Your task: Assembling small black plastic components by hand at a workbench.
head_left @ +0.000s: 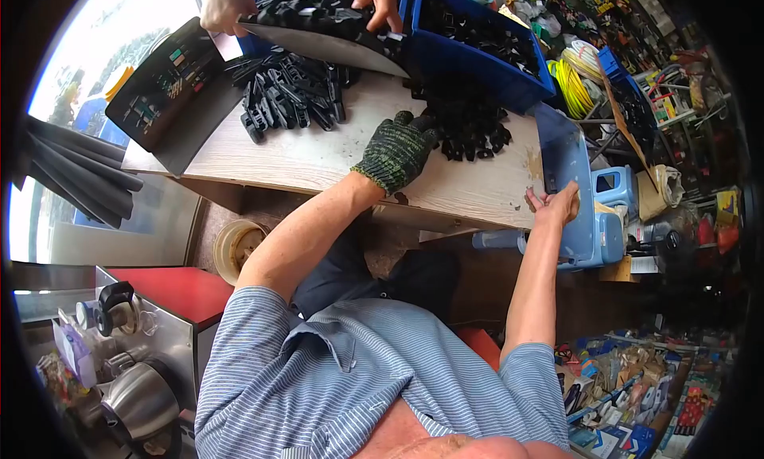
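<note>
My left hand [395, 150], in a dark green and black knitted glove, lies on the tabletop with its fingers stretched out. Its fingertips reach the edge of a pile of small black plastic parts [471, 133]. Bare, my right hand [556, 204] grips the near side of a light blue plastic bin [574, 153] at the table's right end; part of its grip is hidden. Across the table, another person's two hands [380, 4] hold a grey tray [334, 47] heaped with black parts, tilted above the table.
Longer black clip-like pieces [290, 93] are heaped at the table's [318, 158] left middle. A dark open case [171, 93] stands on the left. A deep blue crate [481, 41] of black parts sits at the back right. Below the table is a round bucket [239, 248].
</note>
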The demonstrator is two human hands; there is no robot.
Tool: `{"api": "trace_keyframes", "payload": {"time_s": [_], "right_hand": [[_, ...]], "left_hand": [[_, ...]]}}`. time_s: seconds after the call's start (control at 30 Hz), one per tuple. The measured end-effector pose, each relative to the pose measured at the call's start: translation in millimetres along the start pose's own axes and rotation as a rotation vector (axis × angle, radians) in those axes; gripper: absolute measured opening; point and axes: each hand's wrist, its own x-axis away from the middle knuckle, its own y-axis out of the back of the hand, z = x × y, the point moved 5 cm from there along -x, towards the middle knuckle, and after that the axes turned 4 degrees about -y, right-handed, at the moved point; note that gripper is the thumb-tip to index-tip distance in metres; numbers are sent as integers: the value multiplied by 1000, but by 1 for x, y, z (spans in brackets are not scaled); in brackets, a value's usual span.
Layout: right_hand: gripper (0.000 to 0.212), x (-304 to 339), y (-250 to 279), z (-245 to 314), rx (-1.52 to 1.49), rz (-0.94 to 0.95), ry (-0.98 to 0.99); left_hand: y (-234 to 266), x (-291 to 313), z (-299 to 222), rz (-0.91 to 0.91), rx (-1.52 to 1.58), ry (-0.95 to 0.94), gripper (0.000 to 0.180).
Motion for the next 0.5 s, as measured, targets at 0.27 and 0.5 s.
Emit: {"api": "trace_keyframes", "payload": {"time_s": [0.27, 0.5], "right_hand": [[26, 72, -44, -59, 145, 439, -90], [23, 127, -83, -77, 389, 729, -82]], "left_hand": [[9, 5, 7, 28, -4, -58, 22], [2, 3, 5, 100, 120, -25, 24]]}}
